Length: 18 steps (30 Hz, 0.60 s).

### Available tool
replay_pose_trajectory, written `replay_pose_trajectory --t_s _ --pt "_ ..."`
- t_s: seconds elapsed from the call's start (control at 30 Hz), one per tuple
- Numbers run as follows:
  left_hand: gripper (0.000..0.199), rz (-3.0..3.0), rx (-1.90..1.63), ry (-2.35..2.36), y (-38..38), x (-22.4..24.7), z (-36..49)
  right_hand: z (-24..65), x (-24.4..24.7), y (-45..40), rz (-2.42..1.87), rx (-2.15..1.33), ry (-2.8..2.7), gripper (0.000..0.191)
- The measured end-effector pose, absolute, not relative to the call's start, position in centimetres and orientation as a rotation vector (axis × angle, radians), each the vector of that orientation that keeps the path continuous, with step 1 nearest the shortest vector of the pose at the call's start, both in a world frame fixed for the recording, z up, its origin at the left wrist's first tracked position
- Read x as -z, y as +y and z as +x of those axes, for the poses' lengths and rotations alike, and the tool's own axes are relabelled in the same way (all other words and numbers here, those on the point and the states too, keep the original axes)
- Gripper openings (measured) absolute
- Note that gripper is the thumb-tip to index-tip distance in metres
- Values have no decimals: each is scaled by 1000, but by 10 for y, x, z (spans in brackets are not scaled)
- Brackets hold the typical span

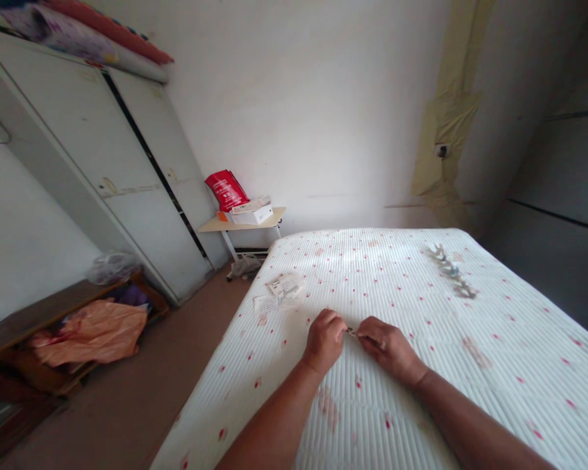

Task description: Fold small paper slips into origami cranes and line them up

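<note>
Over the middle of the bed, my left hand [327, 339] and my right hand [391, 347] face each other with fingers pinched. Between them shows a small folded piece of paper [351, 331], mostly covered by the fingertips. Each hand grips one end of it. Left of my hands, flat printed paper sheets [285, 287] lie on the bedcover [367, 418], which is white and ribbed with red spots. Farther off to the right, several small folded paper shapes [451, 271] sit in a row, too blurred to tell their exact form.
A small table [210, 226] beyond the bed bears a red bag [227, 189] and a white box [255, 215]. Grey cabinets [142, 189] stand at the left. An orange plastic bag [95, 333] lies on a low wooden shelf. A socket [441, 151] is on the wall.
</note>
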<state>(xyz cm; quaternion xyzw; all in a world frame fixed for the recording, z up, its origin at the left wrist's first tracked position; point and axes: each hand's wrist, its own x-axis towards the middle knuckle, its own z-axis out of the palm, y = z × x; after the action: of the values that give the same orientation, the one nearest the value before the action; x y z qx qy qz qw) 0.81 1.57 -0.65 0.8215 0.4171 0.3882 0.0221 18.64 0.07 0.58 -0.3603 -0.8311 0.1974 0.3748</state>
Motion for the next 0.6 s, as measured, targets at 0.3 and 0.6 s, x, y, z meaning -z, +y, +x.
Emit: replay_pose_trajectory --t_s 0.3,0.6 --pt "20 2957 -774 1176 14 13 3 192 -3 -6 -943 -156 -2421 27" --pt "16 2957 -638 1115 -3 1 -9 200 -8 -10 -854 -120 -2506 21"
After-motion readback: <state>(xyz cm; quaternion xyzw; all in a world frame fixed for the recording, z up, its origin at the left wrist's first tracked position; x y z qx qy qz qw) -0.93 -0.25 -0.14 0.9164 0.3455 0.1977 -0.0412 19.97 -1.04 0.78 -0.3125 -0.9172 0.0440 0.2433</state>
